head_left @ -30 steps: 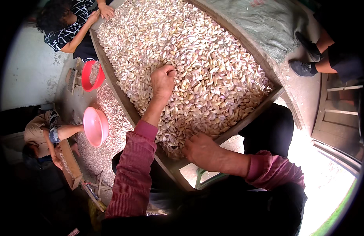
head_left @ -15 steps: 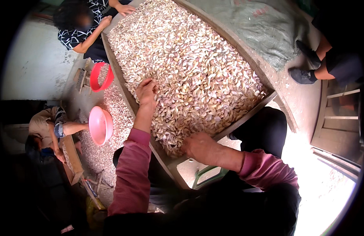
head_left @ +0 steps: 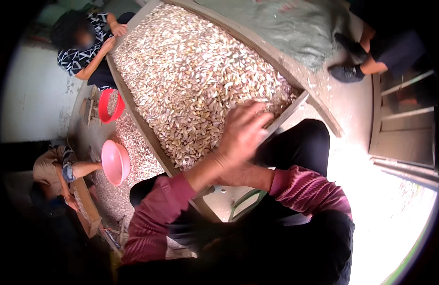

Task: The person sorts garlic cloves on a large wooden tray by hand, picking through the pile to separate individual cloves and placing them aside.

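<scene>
A large wooden tray (head_left: 140,124) in front of me is heaped with pale, purplish garlic cloves (head_left: 191,71). Above the cloves near the tray's right-hand near corner is my left hand (head_left: 243,133), somewhat blurred. Its fingers are bent and look apart, and I see nothing in them. My left forearm crosses over my right hand (head_left: 241,175), which lies low at the tray's near edge. The fingers of my right hand are hidden behind that forearm, so whether they hold anything does not show.
Left of the tray stand a red basin (head_left: 103,107) and a pink basin (head_left: 115,163) by cloves (head_left: 141,147) piled on the floor. One person sits at the far left corner, another beside a smaller wooden tray (head_left: 89,209). Green sacking (head_left: 286,33) lies beyond.
My left hand has swung rightward from the tray's left side, crossing over my right hand. My right fingers have gone out of sight. The whole view has shifted a little.
</scene>
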The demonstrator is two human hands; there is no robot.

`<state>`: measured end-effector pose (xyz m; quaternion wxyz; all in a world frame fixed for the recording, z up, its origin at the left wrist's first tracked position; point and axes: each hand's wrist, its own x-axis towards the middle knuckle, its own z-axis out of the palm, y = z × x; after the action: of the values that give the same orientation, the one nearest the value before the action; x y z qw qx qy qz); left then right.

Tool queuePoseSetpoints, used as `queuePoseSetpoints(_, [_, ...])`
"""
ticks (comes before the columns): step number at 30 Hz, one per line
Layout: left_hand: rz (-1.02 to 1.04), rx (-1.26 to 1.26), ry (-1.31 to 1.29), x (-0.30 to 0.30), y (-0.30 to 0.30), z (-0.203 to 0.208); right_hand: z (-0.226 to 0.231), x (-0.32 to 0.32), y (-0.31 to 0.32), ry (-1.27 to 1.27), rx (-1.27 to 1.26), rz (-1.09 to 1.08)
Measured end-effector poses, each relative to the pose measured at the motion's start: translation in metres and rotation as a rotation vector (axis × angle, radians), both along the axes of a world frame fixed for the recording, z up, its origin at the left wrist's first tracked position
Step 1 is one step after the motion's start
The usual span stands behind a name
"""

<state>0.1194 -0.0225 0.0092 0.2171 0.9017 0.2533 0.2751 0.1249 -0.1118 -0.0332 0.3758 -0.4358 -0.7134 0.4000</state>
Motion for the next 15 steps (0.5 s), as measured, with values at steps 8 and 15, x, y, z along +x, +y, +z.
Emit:
queuePoseSetpoints(8, [-0.093, 0.31, 0.632, -0.057, 0.08, -0.085, -0.041, 0.001, 0.008, -0.22, 0.371, 0.491])
queuePoseSetpoints(15, [-0.082, 0.284, 0.606, -0.064, 0.122, -0.092, -0.028, 0.002, 0.008, -0.331, 0.385, 0.472])
